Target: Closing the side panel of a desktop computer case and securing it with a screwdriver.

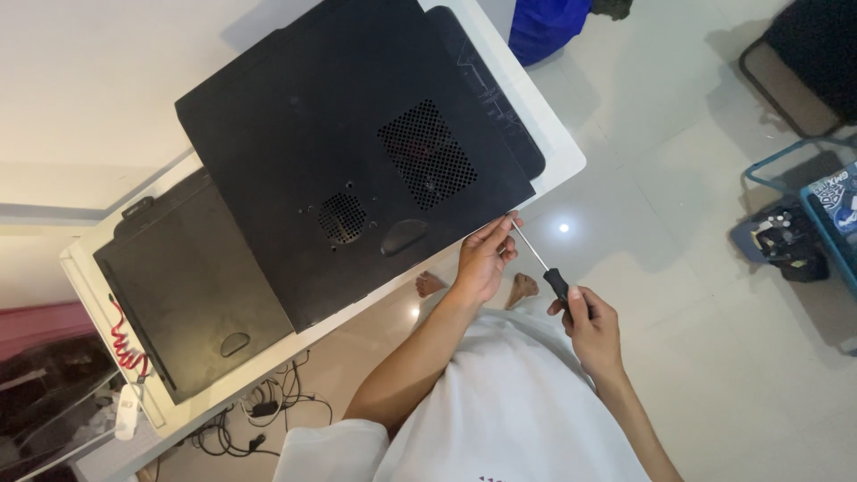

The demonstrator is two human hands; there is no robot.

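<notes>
A black computer case [357,152] lies on its side on a white table [558,147], its vented side panel facing up. My left hand [484,259] rests at the case's near right corner, fingers pinching the tip of a screwdriver shaft there. My right hand [591,326] grips the black handle of that screwdriver [544,268], whose metal shaft points up-left to the case's corner edge.
A second black case [192,286] lies further left on the table, with a red coiled cable [129,353] beside it. Cables and a power strip [259,415] sit on the floor under the table. A blue rack [826,210] with small items stands right. My bare feet [522,286] show below.
</notes>
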